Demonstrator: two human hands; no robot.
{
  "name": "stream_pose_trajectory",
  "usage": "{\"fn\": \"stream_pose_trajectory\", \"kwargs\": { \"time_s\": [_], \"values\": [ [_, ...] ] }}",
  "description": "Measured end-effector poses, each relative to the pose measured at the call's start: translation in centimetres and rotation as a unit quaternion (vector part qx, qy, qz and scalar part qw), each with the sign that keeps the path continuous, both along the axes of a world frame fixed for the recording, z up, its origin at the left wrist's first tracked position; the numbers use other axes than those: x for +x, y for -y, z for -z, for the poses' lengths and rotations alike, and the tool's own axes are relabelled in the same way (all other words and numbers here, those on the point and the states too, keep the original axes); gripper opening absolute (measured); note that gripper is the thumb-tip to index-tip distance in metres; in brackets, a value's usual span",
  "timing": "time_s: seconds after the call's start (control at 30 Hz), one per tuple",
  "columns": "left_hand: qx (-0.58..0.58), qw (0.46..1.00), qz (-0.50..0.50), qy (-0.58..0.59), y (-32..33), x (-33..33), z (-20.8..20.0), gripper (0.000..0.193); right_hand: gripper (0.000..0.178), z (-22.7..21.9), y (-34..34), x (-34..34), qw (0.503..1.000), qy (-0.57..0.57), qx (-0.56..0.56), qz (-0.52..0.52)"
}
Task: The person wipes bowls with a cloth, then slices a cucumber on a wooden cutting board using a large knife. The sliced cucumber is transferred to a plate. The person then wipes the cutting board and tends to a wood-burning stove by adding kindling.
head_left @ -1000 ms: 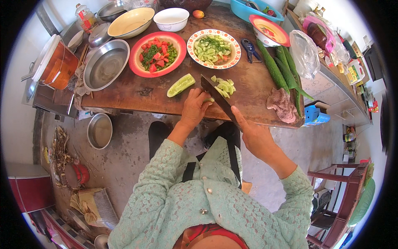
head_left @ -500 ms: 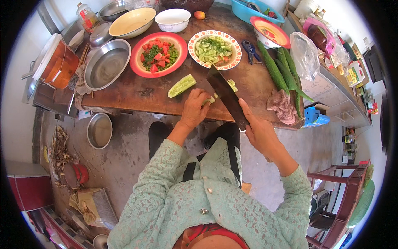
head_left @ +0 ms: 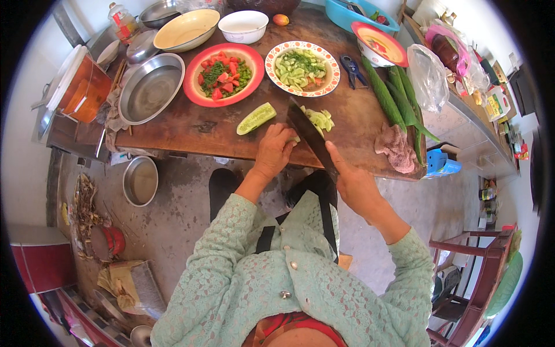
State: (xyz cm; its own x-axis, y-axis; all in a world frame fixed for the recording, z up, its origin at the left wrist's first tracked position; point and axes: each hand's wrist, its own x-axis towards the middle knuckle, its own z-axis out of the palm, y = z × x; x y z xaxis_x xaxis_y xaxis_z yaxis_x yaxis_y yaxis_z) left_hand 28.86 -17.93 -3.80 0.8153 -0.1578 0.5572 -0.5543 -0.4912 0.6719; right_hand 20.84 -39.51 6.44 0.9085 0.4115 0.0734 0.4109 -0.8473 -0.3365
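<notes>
Cucumber piece [head_left: 296,139], small and pale green, is sitting near the table's near edge, partly hidden by the left hand [head_left: 273,149]. That hand's fingers are bending inward and lying close together, grasping the piece at their tips. The right hand [head_left: 359,188] is clenching around the knife [head_left: 311,132], its handle hidden by the palm, while one finger is stretching along the blade. The broad, flat, dark metal blade is slanting toward the far left, passing just right of the piece. Thin, moist-looking cucumber slices [head_left: 320,120] are lying in a loose heap just right of the blade. A cucumber half [head_left: 256,119] is resting to the left, its seedy, pale cut face showing. Worn brown wood is forming the table [head_left: 214,137], its surface darkened in patches. Farther away, a round red-rimmed plate [head_left: 192,88] is holding chopped red and green vegetables, and a pattern-rimmed bowl [head_left: 273,74] is holding more cut greens. To the right, long, rough-skinned cucumbers [head_left: 383,95] are lying beside a crumpled pinkish cloth [head_left: 392,149].
</notes>
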Motion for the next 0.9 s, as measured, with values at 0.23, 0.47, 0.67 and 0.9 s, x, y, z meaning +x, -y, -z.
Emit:
{"fn": "stream_pose_trajectory", "kwargs": {
  "time_s": [0.23, 0.47, 0.67, 0.9],
  "values": [
    [-0.02, 1.0, -0.009, -0.006, 0.1, 0.0, 0.5, 0.027, 0.088, -2.3, 0.8, -0.4, 0.995, 0.048, 0.058, -0.069],
    [-0.006, 1.0, -0.011, -0.022, 0.1, -0.1, 0.8, 0.025, 0.087, -0.6, -0.2, -1.9, 0.997, -0.004, -0.081, -0.021],
    [-0.009, 1.0, -0.011, -0.001, 0.1, 0.0, 0.4, 0.024, 0.087, 0.6, 0.3, 0.4, 1.0, 0.011, -0.021, 0.002],
    [-0.021, 1.0, 0.008, 0.004, -0.2, 0.2, 0.6, 0.02, 0.087, -2.1, 0.9, -0.3, 0.996, -0.039, 0.085, -0.009]
  ]
}}
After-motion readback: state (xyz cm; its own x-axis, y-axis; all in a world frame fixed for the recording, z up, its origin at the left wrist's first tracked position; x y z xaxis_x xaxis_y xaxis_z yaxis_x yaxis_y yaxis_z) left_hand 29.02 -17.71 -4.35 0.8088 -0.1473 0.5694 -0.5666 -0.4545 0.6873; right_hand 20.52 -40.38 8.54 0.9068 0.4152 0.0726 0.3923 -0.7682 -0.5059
